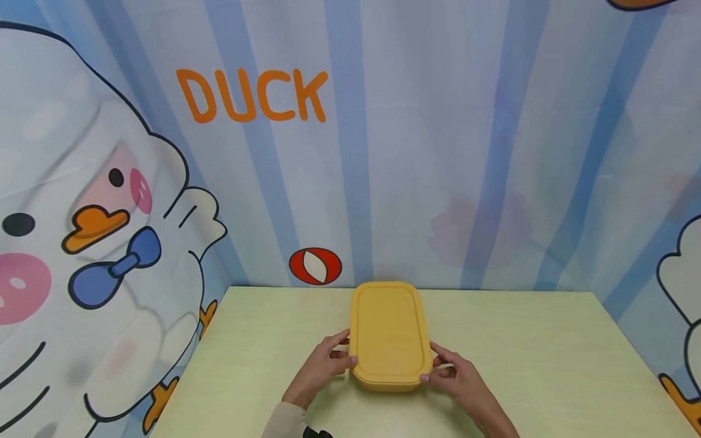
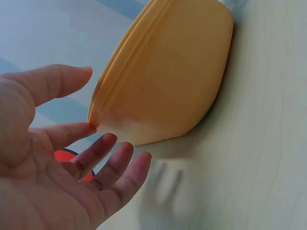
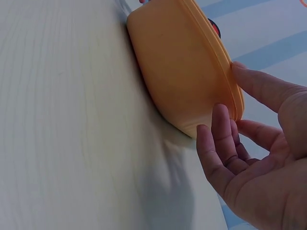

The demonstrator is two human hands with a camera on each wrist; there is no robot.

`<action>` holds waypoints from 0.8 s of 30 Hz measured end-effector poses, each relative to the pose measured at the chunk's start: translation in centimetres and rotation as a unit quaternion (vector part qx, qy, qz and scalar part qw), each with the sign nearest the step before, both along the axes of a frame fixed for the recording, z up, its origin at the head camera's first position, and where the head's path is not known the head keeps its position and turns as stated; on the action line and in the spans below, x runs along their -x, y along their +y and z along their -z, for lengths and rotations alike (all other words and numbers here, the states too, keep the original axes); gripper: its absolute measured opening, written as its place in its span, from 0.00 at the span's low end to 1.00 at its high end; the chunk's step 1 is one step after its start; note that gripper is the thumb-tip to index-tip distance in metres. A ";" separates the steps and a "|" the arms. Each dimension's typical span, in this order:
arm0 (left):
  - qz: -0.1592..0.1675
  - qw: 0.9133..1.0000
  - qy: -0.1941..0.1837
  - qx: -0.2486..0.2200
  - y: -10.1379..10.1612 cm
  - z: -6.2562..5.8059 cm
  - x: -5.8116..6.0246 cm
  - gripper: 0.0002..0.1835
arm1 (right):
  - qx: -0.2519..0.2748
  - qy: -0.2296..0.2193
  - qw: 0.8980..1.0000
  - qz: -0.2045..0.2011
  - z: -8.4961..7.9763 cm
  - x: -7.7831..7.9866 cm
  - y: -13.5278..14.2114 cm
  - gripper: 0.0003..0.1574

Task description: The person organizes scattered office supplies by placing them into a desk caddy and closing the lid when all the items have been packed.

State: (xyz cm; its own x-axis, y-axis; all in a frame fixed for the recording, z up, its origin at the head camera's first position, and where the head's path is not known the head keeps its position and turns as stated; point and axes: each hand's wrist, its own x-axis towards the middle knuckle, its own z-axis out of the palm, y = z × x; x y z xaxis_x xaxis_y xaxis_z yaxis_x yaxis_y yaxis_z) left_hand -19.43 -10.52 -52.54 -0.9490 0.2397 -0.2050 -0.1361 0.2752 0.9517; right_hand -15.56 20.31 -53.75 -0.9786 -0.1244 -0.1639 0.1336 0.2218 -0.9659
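Observation:
A yellow lidded food container (image 1: 389, 331) stands on the table with its lid on, one hand at each side. The left hand (image 1: 328, 365) has its index fingertip against the lid's rim. In the left wrist view its thumb (image 2: 62, 81) is spread a little apart from the lid, and the other fingers reach loosely below the rim. The right hand (image 1: 457, 380) touches the rim near the front right corner with thumb and index finger. Its remaining fingers (image 3: 216, 153) are slightly bent beside the container's wall in the right wrist view.
The pale yellow-green table (image 1: 526, 353) ends at a back edge just behind the container. A blue striped curtain (image 1: 416, 152) with duck drawings hangs behind and along both sides. A light sleeve (image 1: 285, 421) covers the left forearm.

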 end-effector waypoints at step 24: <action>0.097 0.994 0.038 0.045 0.5 0.8 -1.3 0.68 | -0.125 0.100 0.986 -0.049 0.8 0.3 -0.7 0.65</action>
State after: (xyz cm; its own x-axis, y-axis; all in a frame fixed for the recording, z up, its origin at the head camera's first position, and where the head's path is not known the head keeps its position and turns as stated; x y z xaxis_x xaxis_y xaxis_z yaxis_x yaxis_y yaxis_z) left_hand -18.12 -9.99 -53.31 -0.9003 0.4030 -0.1642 -0.0019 0.3736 0.9276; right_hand -15.88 19.64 -54.59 -0.9796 -0.2007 -0.0060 -0.0884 0.4584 -0.8844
